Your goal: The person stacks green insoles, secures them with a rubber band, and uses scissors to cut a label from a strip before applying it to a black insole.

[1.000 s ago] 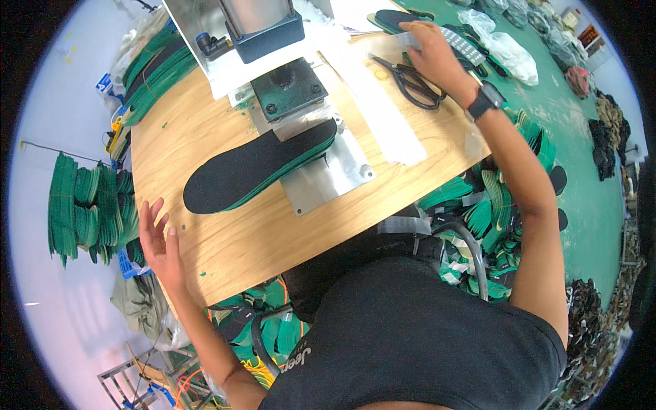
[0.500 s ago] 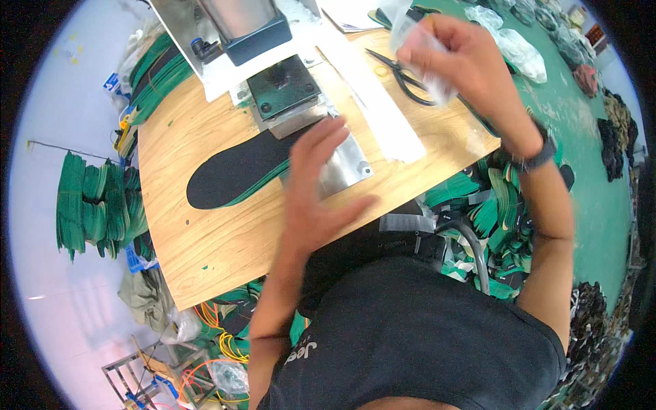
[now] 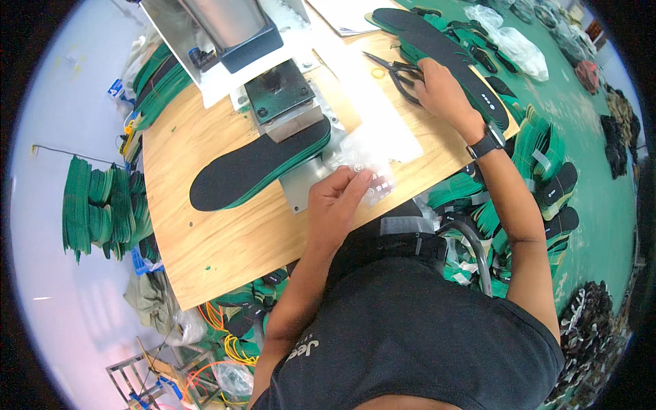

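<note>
A translucent sheet (image 3: 380, 179) with small white prints is pinched between the thumb and fingers of my left hand (image 3: 333, 208), above the table's near edge. My right hand (image 3: 444, 96) has its fingers curled at the handles of black scissors (image 3: 394, 67); the palm hides part of the grip. To the left of the sheet, a black insole with green layers beneath it (image 3: 239, 174) lies with one end by the metal block of a press (image 3: 283, 99). Beside my right hand, black insoles (image 3: 437, 42) lie along the table's right edge.
The press's cylinder (image 3: 229, 31) stands over the wooden table (image 3: 181, 256). A yellow rubber band (image 3: 378, 73) lies by the scissors. Stacks of green insoles (image 3: 102, 205) stand at the left. More insoles (image 3: 540, 147) and clear plastic bags (image 3: 516, 51) are at the right.
The translucent sheet has passed from my right hand to my left, which has moved right from beside the press. My right hand has come down to the scissors.
</note>
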{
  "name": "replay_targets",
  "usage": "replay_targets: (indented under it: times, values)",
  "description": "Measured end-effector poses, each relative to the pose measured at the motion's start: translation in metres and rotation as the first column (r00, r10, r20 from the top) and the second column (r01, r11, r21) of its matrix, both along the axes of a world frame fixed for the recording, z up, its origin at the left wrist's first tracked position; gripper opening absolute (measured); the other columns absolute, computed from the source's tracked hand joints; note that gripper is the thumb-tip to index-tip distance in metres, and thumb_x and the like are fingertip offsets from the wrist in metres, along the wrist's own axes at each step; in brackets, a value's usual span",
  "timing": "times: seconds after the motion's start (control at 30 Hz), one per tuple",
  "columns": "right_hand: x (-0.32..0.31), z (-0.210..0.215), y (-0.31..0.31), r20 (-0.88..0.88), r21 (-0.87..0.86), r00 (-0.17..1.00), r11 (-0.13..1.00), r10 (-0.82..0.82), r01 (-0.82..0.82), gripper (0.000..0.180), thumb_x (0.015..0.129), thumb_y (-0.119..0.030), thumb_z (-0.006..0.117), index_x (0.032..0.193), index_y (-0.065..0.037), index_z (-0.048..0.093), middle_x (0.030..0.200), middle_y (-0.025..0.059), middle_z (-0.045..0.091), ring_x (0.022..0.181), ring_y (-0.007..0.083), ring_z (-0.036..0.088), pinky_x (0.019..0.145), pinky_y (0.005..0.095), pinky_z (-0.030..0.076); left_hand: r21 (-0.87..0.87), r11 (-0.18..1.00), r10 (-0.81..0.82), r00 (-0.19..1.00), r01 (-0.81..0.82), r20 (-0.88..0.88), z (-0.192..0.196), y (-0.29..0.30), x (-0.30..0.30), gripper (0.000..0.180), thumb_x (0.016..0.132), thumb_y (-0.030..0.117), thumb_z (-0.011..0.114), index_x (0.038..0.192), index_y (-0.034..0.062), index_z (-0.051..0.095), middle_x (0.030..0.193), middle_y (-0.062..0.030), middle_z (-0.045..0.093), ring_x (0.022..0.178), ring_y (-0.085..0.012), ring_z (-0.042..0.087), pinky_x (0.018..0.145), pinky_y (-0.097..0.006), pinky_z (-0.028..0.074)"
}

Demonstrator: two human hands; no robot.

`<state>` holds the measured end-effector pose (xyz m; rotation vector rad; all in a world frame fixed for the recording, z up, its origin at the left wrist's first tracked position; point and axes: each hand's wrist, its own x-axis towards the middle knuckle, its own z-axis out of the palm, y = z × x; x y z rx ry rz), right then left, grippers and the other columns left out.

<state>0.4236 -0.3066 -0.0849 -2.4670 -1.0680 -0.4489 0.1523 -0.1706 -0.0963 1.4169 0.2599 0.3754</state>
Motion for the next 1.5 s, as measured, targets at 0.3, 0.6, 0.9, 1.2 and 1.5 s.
replay_targets:
  times: [0.3,0.6,0.9,1.2,1.5]
  values:
    - [0.010,-0.016,0.015,0.027,-0.159,0.999,0.987,-0.036,0.040,0.028,0.078,-0.006,0.061,0.102,0.004,0.055,0.094,0.0236,0.062,0.094,0.0400,0.058,0.083,0.0473,0.047,-0.137,0.988,0.063,0.996,-0.072,-0.066,0.004,0.007,-0.033,0.020,0.095,0.014,0.061,0.099,-0.0033,0.069,0.088,-0.0045,0.069,0.078,-0.0089,0.062,0.073,-0.023,0.049]
    - [-0.011,0.002,-0.014,-0.535,0.560,0.805,0.821,0.256,0.110,0.042,0.083,-0.023,0.072,0.115,0.003,0.060,0.078,0.0033,0.062,0.064,0.0123,0.058,0.055,0.0264,0.046,0.122,0.980,0.160,0.987,-0.156,-0.021,-0.013,0.016,-0.050,0.018,0.094,0.013,0.062,0.095,-0.0024,0.069,0.077,0.0023,0.062,0.067,-0.0042,0.051,0.060,-0.019,0.039]
    - [-0.183,0.029,-0.028,-0.713,0.695,0.323,0.688,0.622,0.210,0.047,0.083,0.004,0.063,0.127,0.004,0.048,0.107,0.0160,0.068,0.066,0.0145,0.064,0.056,0.0228,0.053,-0.211,0.952,0.226,0.974,-0.220,0.004,-0.008,-0.002,-0.035,0.018,0.097,0.011,0.057,0.101,-0.0034,0.067,0.085,-0.0020,0.064,0.071,-0.0060,0.056,0.065,-0.021,0.045]
    - [-0.234,0.008,-0.006,-0.680,0.709,0.326,0.702,0.657,0.066,0.061,0.076,0.006,0.070,0.132,-0.002,0.046,0.096,0.0044,0.060,0.088,0.0067,0.056,0.079,0.0218,0.047,-0.273,0.936,0.247,0.967,-0.224,0.054,-0.007,-0.002,-0.042,0.016,0.096,0.010,0.058,0.101,-0.0027,0.067,0.090,-0.0011,0.066,0.079,-0.0057,0.057,0.073,-0.020,0.045]
    - [-0.232,0.014,-0.020,-0.711,0.640,0.283,0.760,0.643,-0.118,0.092,0.071,0.010,0.072,0.148,-0.008,0.025,0.088,0.0016,0.042,0.085,0.0113,0.046,0.078,0.0230,0.045,-0.339,0.890,0.360,0.927,-0.306,0.108,-0.003,0.020,-0.049,0.016,0.095,0.009,0.058,0.100,-0.0035,0.066,0.094,-0.0111,0.069,0.075,-0.0124,0.062,0.066,-0.024,0.051]
